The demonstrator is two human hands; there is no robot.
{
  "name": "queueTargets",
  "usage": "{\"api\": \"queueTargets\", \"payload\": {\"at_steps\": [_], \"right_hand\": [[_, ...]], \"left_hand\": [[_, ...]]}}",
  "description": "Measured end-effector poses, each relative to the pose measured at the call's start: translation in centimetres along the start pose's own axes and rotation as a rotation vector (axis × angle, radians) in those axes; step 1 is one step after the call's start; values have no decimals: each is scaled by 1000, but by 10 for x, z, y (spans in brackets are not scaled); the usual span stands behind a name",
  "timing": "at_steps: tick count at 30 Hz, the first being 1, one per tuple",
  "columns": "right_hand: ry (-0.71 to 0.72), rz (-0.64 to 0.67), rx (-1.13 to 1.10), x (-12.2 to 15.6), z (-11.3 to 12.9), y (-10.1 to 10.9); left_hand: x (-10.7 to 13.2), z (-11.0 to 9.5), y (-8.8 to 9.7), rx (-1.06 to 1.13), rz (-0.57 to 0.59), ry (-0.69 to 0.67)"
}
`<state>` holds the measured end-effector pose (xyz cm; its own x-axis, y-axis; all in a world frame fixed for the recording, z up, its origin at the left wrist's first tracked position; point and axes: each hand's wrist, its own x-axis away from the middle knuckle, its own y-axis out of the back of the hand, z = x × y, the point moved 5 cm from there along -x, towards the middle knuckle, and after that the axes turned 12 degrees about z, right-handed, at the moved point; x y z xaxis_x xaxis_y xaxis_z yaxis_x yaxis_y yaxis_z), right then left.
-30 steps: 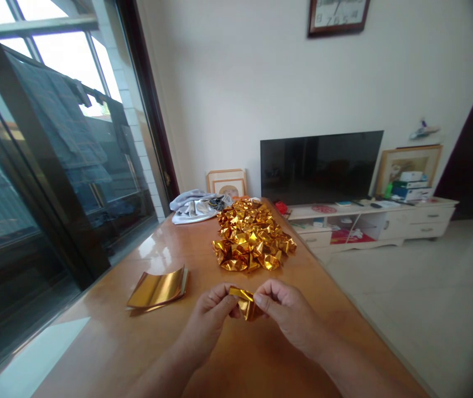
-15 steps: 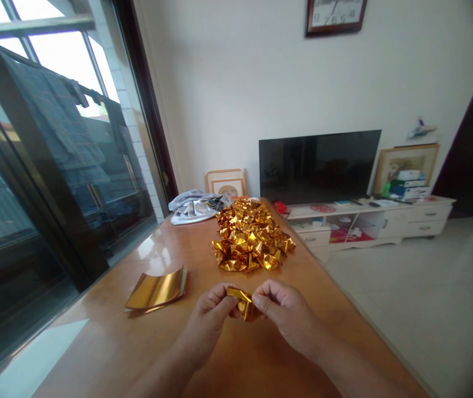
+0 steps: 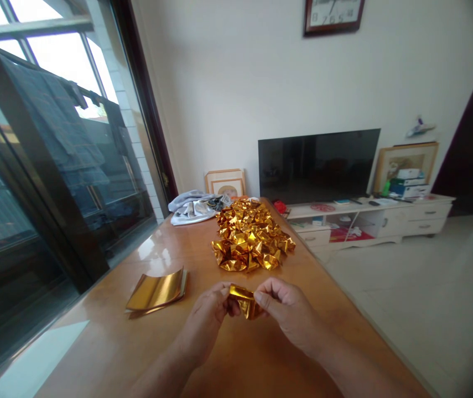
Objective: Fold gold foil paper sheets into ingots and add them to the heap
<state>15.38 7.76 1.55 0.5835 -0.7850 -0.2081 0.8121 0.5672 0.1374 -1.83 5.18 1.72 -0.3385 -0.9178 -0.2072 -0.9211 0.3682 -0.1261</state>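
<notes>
Barely anything has shifted since the last look: the left hand (image 3: 203, 315) has rolled inward a little, and the right hand (image 3: 290, 312) has closed up against it. The two hands are together, pinching a crumpled piece of gold foil (image 3: 245, 301) between thumbs and fingers at the middle of the near table edge. The left forearm (image 3: 165, 370) and right forearm (image 3: 356, 370) angle in from the bottom corners, with both wrists raised off the wooden table (image 3: 236, 370).

Foil this thin could tear along a crease if pinched too hard, and its slick surface could slip from the fingertips and drop to the table.

Just left of the hands lies a stack of gold foil sheets (image 3: 156, 291), its edges curling upward. Straight ahead sits a heap of folded gold foil pieces (image 3: 250, 237), with a rumpled gray cloth (image 3: 195, 209) beyond it at the far table end. Farther off, a dark television (image 3: 318, 163) stands on a white cabinet (image 3: 422, 218) at mid-right, a wall clock (image 3: 333, 14) hangs at the top, and clothes (image 3: 53, 127) hang behind the glass door at upper left.
</notes>
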Motion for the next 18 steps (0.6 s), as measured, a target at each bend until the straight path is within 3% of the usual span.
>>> {"api": "queueTargets", "payload": {"at_steps": [9, 18], "right_hand": [[-9, 16, -10, 0, -1, -2], [-12, 16, -3, 1, 0, -2]], "left_hand": [[0, -3, 3, -192, -30, 54], [0, -5, 4, -202, -65, 52]]}}
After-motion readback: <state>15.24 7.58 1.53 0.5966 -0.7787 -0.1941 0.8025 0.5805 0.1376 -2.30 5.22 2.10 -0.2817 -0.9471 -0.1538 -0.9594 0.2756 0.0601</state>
